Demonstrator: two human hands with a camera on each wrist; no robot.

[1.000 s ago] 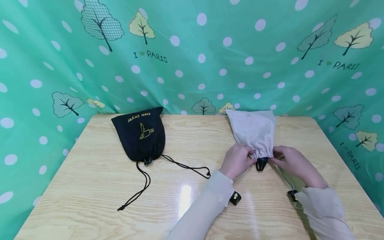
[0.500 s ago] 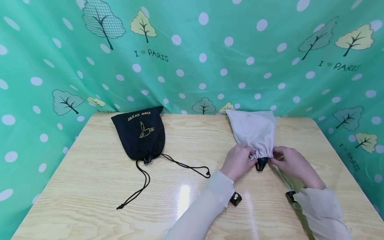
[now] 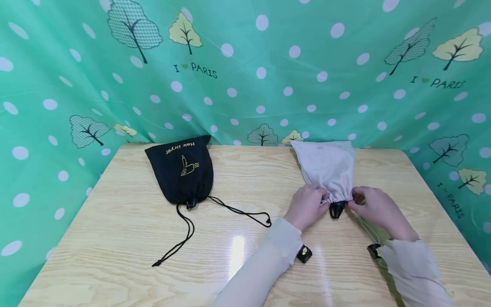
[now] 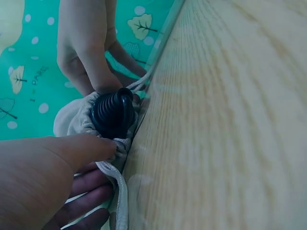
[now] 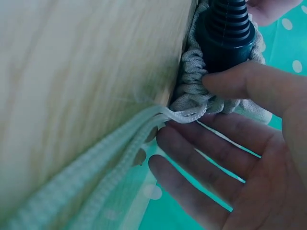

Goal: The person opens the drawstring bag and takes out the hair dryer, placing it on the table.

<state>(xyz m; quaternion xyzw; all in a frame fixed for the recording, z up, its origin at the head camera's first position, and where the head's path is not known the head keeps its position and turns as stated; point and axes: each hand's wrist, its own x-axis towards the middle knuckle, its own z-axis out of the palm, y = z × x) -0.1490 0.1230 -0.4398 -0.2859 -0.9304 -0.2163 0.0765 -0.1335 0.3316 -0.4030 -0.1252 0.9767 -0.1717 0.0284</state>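
A light grey drawstring bag [image 3: 327, 164] lies at the back right of the table, its gathered mouth facing me. Out of the mouth sticks a black ribbed end piece [image 3: 337, 209] with a small loop; whatever it belongs to is hidden inside. My left hand [image 3: 307, 204] pinches the left side of the mouth, thumb near the ribbed piece in the left wrist view. On the other side, my right hand [image 3: 377, 211] pinches the gathered hem between thumb and fingers. Pale drawcords [image 5: 129, 139] trail from the hem beneath the right hand.
At the back left lies a black drawstring bag [image 3: 182, 175] printed "Hair Dryer", its black cords [image 3: 241, 211] spread over the wooden table [image 3: 126, 221]. A green patterned cloth [image 3: 238, 85] hangs behind the table. Black wrist pieces [image 3: 304, 253] sit under the sleeves.
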